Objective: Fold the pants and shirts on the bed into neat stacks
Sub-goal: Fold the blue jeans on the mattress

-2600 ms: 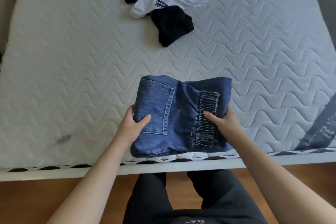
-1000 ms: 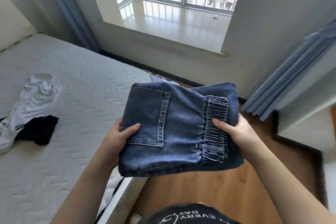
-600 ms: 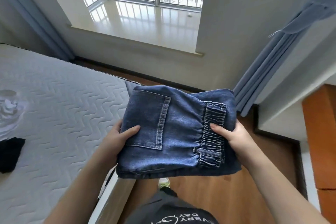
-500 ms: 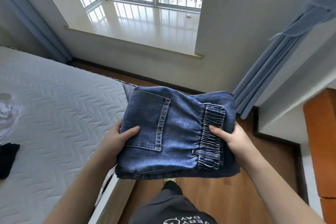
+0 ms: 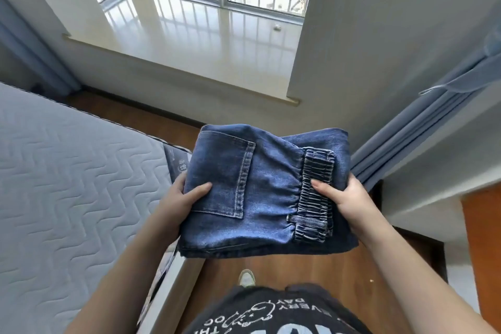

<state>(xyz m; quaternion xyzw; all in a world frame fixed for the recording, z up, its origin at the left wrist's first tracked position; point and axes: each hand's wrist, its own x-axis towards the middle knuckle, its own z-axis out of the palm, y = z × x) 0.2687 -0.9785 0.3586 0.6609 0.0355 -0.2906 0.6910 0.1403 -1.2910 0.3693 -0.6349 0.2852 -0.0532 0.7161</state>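
Note:
A folded pair of blue denim pants (image 5: 268,192) hangs in the air over the wooden floor, just past the corner of the bed (image 5: 67,198). Its back pocket faces up on the left and the elastic waistband lies on the right. My left hand (image 5: 181,198) grips the left edge, thumb on top by the pocket. My right hand (image 5: 344,198) grips the right edge, thumb pressed on the waistband. The other clothes on the bed are out of view.
The quilted white mattress fills the left side. Ahead are a glossy window sill (image 5: 195,35) and barred window. Blue curtains (image 5: 423,127) hang at the right beside a white wall. An orange-brown piece of furniture (image 5: 485,247) stands at the far right. Wooden floor lies below.
I lifted the folded pants off the bed's front edge and turned right with them. The white and black clothes slid out of view to the left. Both grips are unchanged.

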